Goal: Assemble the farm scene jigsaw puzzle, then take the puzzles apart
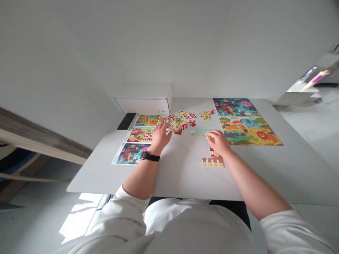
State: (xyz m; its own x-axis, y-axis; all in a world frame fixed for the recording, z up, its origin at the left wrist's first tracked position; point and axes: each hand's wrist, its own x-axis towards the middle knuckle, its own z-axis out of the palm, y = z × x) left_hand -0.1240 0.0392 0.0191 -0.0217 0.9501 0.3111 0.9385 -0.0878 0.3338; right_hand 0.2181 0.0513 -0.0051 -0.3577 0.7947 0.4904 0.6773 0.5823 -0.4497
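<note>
My left hand (161,137), with a black watch on its wrist, lies with fingers apart at the near left edge of a loose heap of jigsaw puzzle pieces (182,120). On the right, my right hand (219,141) has its thumb and fingers closed on a small yellow-green puzzle piece (212,138), partly hidden by the fingers. It is at the corner of a partly joined puzzle. A pale green strip (198,132) of that puzzle runs left from the fingers. Below the hand, a joined section with a white fence (212,162) shows; my hand covers part of the right side.
A printed sheet with three pictures (140,134) lies left, beside a black phone (127,121). Behind stands a white box (144,98). Two finished puzzles, a dark blue one (235,107) and a yellow animal one (249,131), lie right. A few pieces (207,114) sit apart.
</note>
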